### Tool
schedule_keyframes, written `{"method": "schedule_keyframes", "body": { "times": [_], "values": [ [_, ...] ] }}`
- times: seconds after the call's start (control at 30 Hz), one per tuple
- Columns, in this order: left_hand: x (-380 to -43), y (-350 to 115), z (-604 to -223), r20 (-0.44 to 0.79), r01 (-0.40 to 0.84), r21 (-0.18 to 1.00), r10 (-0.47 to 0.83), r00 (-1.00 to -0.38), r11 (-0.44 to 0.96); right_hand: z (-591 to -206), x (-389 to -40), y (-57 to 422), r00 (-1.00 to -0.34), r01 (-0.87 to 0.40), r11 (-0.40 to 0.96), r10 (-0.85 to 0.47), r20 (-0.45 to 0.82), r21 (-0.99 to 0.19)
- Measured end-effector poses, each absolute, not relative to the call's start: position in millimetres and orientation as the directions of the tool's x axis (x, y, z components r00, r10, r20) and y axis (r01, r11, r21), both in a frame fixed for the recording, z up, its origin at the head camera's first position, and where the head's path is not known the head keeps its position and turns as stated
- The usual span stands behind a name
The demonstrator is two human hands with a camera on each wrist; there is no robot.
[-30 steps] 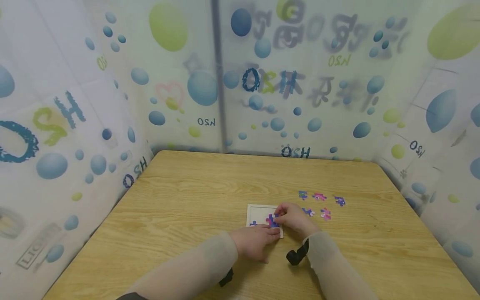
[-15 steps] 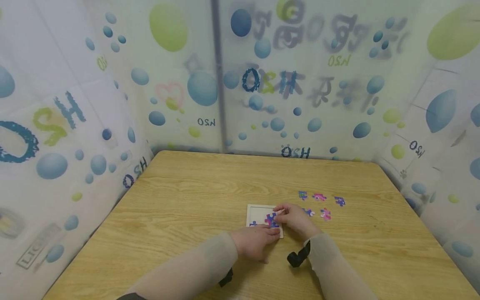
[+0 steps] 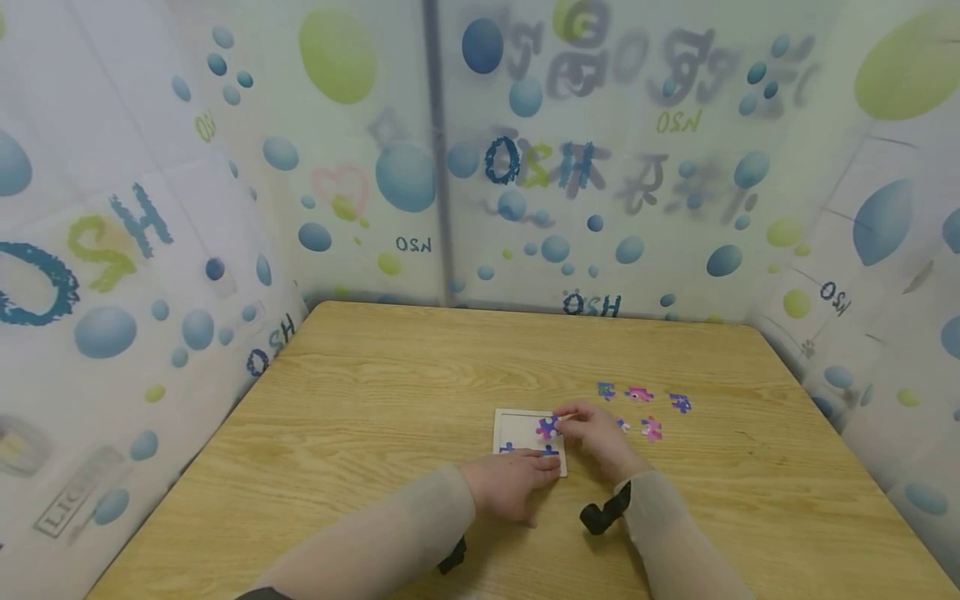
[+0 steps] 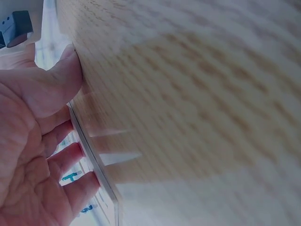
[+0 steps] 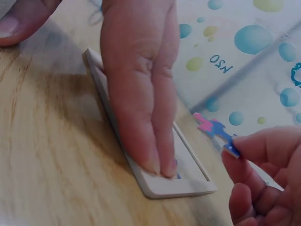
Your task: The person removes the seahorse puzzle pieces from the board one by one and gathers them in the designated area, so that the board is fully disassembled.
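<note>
A white puzzle frame [image 3: 498, 427] lies on the table, its near part covered by my left hand [image 3: 512, 485]. The left fingers are straight and press on the near border, as the right wrist view also shows. Just beyond them, bits of blue puzzle pieces [image 3: 508, 447] show inside the frame. My right hand [image 3: 597, 437] pinches a pink and blue jigsaw piece [image 5: 215, 130] between thumb and index finger. In the right wrist view that piece is raised and tilted past the frame's long side. In the head view it overlaps the frame's right side.
Several loose jigsaw pieces lie to the right of the frame, among them a pink one [image 3: 652, 428], a pink one with an eye [image 3: 639, 394] and a purple one [image 3: 680, 402]. The wooden table [image 3: 360, 417] meets a patterned curtain [image 3: 360, 275] at the back.
My right hand has drawn the jigsaw piece slightly away and turned it, uncovering a blue knob at the frame's near right. The left hand stays in place.
</note>
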State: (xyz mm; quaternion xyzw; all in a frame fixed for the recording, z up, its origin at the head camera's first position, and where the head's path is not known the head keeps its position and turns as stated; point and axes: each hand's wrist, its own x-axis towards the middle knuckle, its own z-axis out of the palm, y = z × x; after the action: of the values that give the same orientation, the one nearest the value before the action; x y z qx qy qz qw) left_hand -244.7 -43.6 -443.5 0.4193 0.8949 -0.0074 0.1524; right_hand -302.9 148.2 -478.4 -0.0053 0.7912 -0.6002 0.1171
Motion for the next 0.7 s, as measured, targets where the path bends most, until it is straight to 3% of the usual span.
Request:
{"method": "schedule_keyframes", "body": {
  "times": [0.37,0.7],
  "values": [
    [-243.4,-43.1,-441.9,-0.265,0.761,0.099,0.754,-0.601,0.641,-474.9,-305.2,168.8,-0.981,0.151,0.155,-0.095,-0.167,-0.976],
    [-242.3,-43.3,-442.9,-0.278,0.747,0.111,0.742,-0.61,0.656,-465.7,-304.7,219.8,-0.98,0.184,0.152,-0.048,-0.193,-0.971]
  ]
}}
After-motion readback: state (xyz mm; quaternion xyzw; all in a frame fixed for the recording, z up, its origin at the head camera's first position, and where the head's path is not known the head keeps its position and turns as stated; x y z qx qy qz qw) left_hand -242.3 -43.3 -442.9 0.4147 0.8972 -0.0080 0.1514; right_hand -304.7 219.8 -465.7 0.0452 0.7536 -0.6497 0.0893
